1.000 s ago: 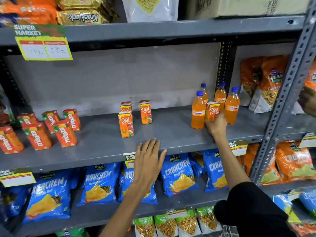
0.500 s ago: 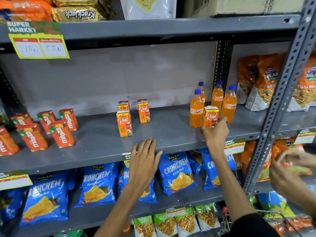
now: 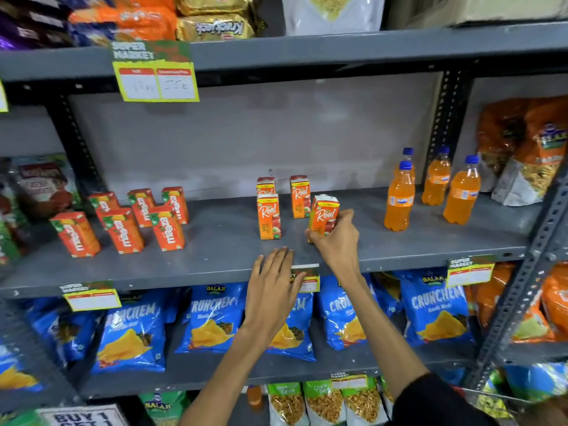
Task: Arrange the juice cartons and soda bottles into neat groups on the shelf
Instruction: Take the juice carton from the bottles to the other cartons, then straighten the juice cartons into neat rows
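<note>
The left hand [image 3: 272,287] is being laid flat over the front lip of the grey metal shelf [image 3: 215,262], its fingers [image 3: 278,259] extended and held close together, gripping nothing. Just behind it and to the right, a small orange "Real" juice carton [image 3: 324,214] is being clasped by the right hand [image 3: 335,238], the fingers wrapped around its lower half and the thumb pressed against its side; the carton is being held tilted slightly, and whether its base is touching the shelf cannot be told. Just beside it to the left, three matching orange "Real" cartons [image 3: 269,216] are being kept upright in a loose cluster, one in front and two behind. Farther left, six red-orange "Maaza" cartons [image 3: 123,230] are being displayed in uneven rows. To the right, well apart from the held carton, four clear plastic bottles of orange soda with blue caps [image 3: 399,199] are being kept upright near the perforated grey upright post [image 3: 445,124]. Below the shelf, blue crisp packets [image 3: 212,321] are being stocked.
</note>
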A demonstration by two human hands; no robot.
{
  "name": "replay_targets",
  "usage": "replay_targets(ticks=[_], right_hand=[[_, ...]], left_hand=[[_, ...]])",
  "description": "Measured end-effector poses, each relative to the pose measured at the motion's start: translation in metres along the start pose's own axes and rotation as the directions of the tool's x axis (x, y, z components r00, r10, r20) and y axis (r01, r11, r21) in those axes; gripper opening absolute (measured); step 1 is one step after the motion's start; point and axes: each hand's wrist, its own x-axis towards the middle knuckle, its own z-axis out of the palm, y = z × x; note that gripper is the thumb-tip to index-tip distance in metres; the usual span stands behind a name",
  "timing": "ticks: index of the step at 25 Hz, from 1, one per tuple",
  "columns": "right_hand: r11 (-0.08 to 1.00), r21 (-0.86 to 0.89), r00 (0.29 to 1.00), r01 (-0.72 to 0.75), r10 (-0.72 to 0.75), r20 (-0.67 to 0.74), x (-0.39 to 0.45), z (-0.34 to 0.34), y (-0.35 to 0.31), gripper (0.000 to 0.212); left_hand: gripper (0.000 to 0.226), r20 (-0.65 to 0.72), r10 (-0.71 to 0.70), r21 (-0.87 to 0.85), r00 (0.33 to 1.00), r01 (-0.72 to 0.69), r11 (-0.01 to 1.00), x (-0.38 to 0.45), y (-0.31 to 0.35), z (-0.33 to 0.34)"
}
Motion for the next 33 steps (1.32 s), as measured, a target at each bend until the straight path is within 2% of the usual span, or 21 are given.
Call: replay_targets(ticks=[7,13,15,17,19,21,23,25,27,29,31,33], right_hand=[[0.995,-0.091,0.995,0.03,-0.021,0.098,0.02,0.034,-0.005,0.062],[0.996,-0.081,0.993,-0.027,0.036,0.109,0.021,0.038,-0.003,0.067],[0.997,-0.067,0.995,-0.041,0.047,0.092,0.014,0.033,-0.006,0.071],[0.998,-0.053,0.999,0.037,-0.037,0.009,-0.003,0.03,-0.005,0.064],[0.986,-0.033,0.982,0.164,-0.166,-0.09,-0.027,0.031,-0.009,0.049],[0.971,0.018,0.964,0.239,-0.235,-0.123,-0.051,0.044,-0.021,0.037],[0.954,0.103,0.959,0.28,-0.273,-0.077,-0.073,0.066,-0.041,0.029],[0.947,0.17,0.962,0.271,-0.275,-0.002,-0.089,0.092,-0.061,0.024],[0.947,0.202,0.96,0.25,-0.27,0.076,-0.104,0.13,-0.084,0.022],[0.954,0.194,0.958,0.227,-0.255,0.133,-0.114,0.166,-0.102,0.024],[0.969,0.157,0.958,0.189,-0.217,0.189,-0.12,0.202,-0.12,0.033],[0.987,0.078,0.951,0.14,-0.156,0.268,-0.117,0.227,-0.132,0.053]], left_hand=[[0.054,-0.023,0.009,-0.025,1.0,-0.01,1.0,0.0,-0.002,0.004],[0.057,-0.048,0.015,-0.044,0.999,-0.018,0.999,0.0,-0.004,0.009],[0.055,-0.046,0.032,-0.062,0.998,-0.035,0.997,0.0,-0.004,0.007],[0.051,-0.067,0.042,-0.126,0.997,-0.05,0.991,-0.002,-0.008,0.003],[0.045,-0.159,-0.02,-0.234,0.987,-0.018,0.972,-0.013,-0.019,-0.005],[0.037,-0.282,-0.119,-0.319,0.952,0.024,0.947,-0.031,-0.042,-0.016],[0.026,-0.367,-0.187,-0.36,0.911,0.046,0.932,-0.048,-0.073,-0.031],[0.02,-0.415,-0.196,-0.349,0.888,0.044,0.936,-0.054,-0.107,-0.047],[0.017,-0.408,-0.272,-0.391,0.872,0.102,0.915,-0.058,-0.151,-0.067],[0.017,-0.378,-0.441,-0.512,0.814,0.213,0.832,-0.055,-0.189,-0.084],[0.028,-0.301,-0.592,-0.613,0.748,0.325,0.721,-0.046,-0.228,-0.097],[0.049,-0.173,-0.646,-0.627,0.743,0.423,0.654,-0.029,-0.253,-0.103]])
